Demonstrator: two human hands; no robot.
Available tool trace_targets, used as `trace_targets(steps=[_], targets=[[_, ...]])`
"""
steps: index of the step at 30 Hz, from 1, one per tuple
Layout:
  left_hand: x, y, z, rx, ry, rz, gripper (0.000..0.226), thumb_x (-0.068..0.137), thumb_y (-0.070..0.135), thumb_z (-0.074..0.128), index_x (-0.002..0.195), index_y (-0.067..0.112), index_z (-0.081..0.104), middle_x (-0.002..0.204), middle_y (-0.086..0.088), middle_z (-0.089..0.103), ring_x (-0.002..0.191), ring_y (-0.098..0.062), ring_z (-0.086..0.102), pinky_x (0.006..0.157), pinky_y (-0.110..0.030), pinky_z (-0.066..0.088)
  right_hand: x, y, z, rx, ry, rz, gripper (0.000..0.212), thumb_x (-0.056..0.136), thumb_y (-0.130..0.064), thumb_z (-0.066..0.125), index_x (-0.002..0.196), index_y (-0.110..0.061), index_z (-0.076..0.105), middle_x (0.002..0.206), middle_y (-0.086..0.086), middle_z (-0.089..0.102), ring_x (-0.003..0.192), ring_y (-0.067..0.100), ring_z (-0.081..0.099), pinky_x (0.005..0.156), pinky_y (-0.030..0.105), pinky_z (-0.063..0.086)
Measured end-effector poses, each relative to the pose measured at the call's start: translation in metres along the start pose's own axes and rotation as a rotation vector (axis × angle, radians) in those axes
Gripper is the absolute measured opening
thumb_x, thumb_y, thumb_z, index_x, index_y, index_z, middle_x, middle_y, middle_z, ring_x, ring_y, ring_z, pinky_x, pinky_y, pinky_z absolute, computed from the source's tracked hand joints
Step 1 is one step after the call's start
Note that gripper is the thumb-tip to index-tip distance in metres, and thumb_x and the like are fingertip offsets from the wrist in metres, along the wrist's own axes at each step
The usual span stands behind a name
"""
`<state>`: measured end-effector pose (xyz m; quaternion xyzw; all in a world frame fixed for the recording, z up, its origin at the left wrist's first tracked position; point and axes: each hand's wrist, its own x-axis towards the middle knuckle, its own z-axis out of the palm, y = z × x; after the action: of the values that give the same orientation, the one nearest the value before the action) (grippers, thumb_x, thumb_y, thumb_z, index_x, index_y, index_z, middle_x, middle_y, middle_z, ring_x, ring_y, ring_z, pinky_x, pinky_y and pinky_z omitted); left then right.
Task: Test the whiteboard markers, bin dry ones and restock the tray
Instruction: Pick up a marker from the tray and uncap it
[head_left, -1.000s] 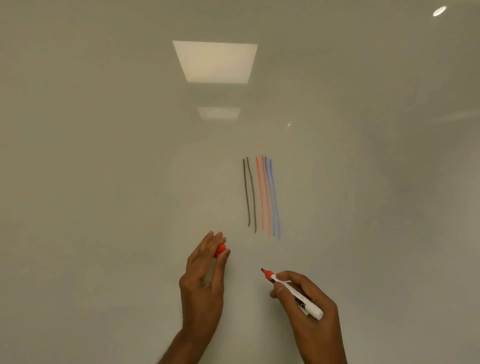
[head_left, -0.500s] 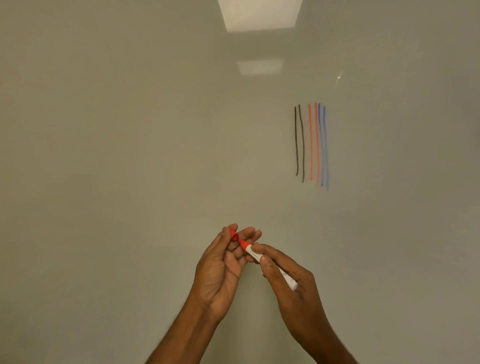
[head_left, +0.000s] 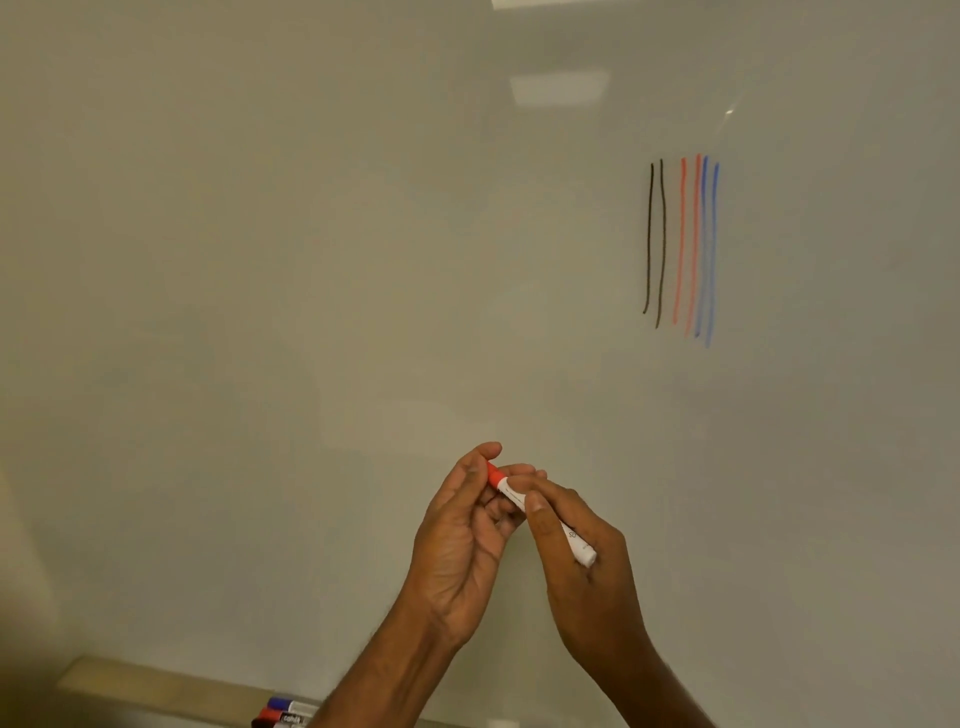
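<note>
While your right hand (head_left: 589, 577) grips the red marker (head_left: 581, 550) by its white barrel, your left hand (head_left: 460, 545) curls its fingers round the red cap (head_left: 493, 473), both raised before the whiteboard (head_left: 311, 260). Black, red and blue test lines (head_left: 681, 244) stand upper right; spare markers (head_left: 283, 713) lie in the tray (head_left: 156, 686), lower left.

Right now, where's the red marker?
Head view, lower centre: the red marker has its cap end in the left hand and its barrel in the right hand, below-left of the test lines.

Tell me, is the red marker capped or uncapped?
Capped: the red cap meets the white barrel of the marker, no tip showing; the left hand pinches it.
</note>
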<state>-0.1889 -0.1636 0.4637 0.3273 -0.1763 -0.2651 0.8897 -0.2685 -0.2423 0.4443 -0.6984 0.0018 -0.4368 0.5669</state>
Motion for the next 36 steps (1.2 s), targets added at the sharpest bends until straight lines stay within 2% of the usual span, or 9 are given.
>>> trace_targets(steps=[7, 13, 15, 20, 22, 24, 29, 32, 36], targets=[[-0.002, 0.007, -0.036, 0.100, 0.043, 0.015, 0.030, 0.106, 0.020, 0.047, 0.126, 0.006, 0.063, 0.111, -0.025, 0.073, 0.107, -0.034, 0.072, 0.098, -0.045, 0.057, -0.010, 0.017, 0.022, 0.011, -0.071, 0.078, 0.028, 0.094, -0.029, 0.053, 0.117, -0.025, 0.068, 0.111, -0.018, 0.071, 0.110, 0.005, 0.065, 0.091, 0.013, 0.049], [-0.015, 0.006, -0.095, 0.420, 0.118, 0.106, 0.033, 0.108, 0.022, 0.040, 0.126, 0.005, 0.062, 0.110, -0.024, 0.074, 0.109, -0.036, 0.072, 0.101, -0.044, 0.053, -0.037, 0.040, 0.032, -0.071, -0.101, 0.158, 0.008, 0.089, -0.031, 0.066, 0.096, -0.031, 0.071, 0.081, -0.004, 0.073, 0.070, 0.017, 0.066, 0.061, 0.020, 0.052], [-0.022, 0.002, -0.120, 0.524, 0.154, 0.122, 0.033, 0.108, 0.024, 0.040, 0.125, 0.006, 0.063, 0.109, -0.020, 0.076, 0.107, -0.033, 0.073, 0.101, -0.042, 0.054, -0.047, 0.057, 0.039, -0.154, -0.180, 0.173, 0.008, 0.092, -0.028, 0.067, 0.098, -0.032, 0.071, 0.077, -0.004, 0.071, 0.064, 0.017, 0.061, 0.057, 0.028, 0.050], [-0.053, -0.005, -0.196, 0.770, 0.275, 0.107, 0.030, 0.107, 0.026, 0.046, 0.123, 0.014, 0.068, 0.114, -0.005, 0.077, 0.115, -0.020, 0.069, 0.109, -0.037, 0.049, -0.084, 0.109, 0.075, -0.406, -0.328, 0.161, 0.009, 0.095, -0.036, 0.062, 0.092, -0.031, 0.069, 0.067, -0.010, 0.059, 0.062, 0.012, 0.054, 0.055, 0.019, 0.041], [-0.070, -0.008, -0.234, 0.935, 0.335, 0.112, 0.029, 0.106, 0.028, 0.048, 0.129, 0.025, 0.066, 0.129, 0.005, 0.070, 0.127, -0.012, 0.061, 0.113, -0.031, 0.044, -0.102, 0.126, 0.092, -0.479, -0.381, 0.173, 0.010, 0.096, -0.037, 0.061, 0.092, -0.030, 0.067, 0.070, -0.011, 0.059, 0.068, 0.012, 0.055, 0.058, 0.017, 0.041], [-0.091, -0.010, -0.273, 1.180, 0.391, 0.105, 0.037, 0.106, 0.034, 0.047, 0.142, 0.033, 0.054, 0.147, 0.012, 0.054, 0.139, -0.007, 0.046, 0.115, -0.028, 0.036, -0.122, 0.143, 0.107, -0.524, -0.419, 0.176, 0.009, 0.095, -0.035, 0.062, 0.097, -0.028, 0.068, 0.079, -0.013, 0.061, 0.075, 0.010, 0.056, 0.063, 0.013, 0.041], [-0.154, -0.020, -0.372, 1.811, 0.426, 0.035, 0.059, 0.110, 0.038, 0.034, 0.163, 0.021, 0.016, 0.170, 0.003, 0.008, 0.157, -0.009, -0.008, 0.128, -0.037, 0.002, -0.175, 0.188, 0.140, -0.569, -0.496, 0.181, 0.008, 0.090, -0.026, 0.068, 0.097, -0.022, 0.069, 0.091, -0.010, 0.064, 0.084, 0.011, 0.056, 0.072, 0.030, 0.050], [-0.186, -0.027, -0.409, 1.965, 0.415, -0.061, 0.061, 0.110, 0.042, 0.023, 0.164, 0.018, 0.007, 0.171, -0.003, -0.001, 0.156, -0.013, -0.018, 0.128, -0.037, -0.006, -0.204, 0.210, 0.161, -0.605, -0.586, 0.158, 0.009, 0.090, -0.026, 0.067, 0.097, -0.022, 0.068, 0.094, -0.009, 0.065, 0.086, 0.012, 0.056, 0.075, 0.031, 0.050], [-0.214, -0.029, -0.440, 2.032, 0.416, -0.169, 0.067, 0.105, 0.047, 0.010, 0.164, 0.014, 0.007, 0.171, -0.004, -0.004, 0.156, -0.016, -0.018, 0.128, -0.037, -0.006, -0.235, 0.232, 0.184, -0.656, -0.703, 0.164, 0.011, 0.090, -0.027, 0.061, 0.095, -0.021, 0.069, 0.091, -0.006, 0.067, 0.085, 0.015, 0.058, 0.071, 0.025, 0.041]])
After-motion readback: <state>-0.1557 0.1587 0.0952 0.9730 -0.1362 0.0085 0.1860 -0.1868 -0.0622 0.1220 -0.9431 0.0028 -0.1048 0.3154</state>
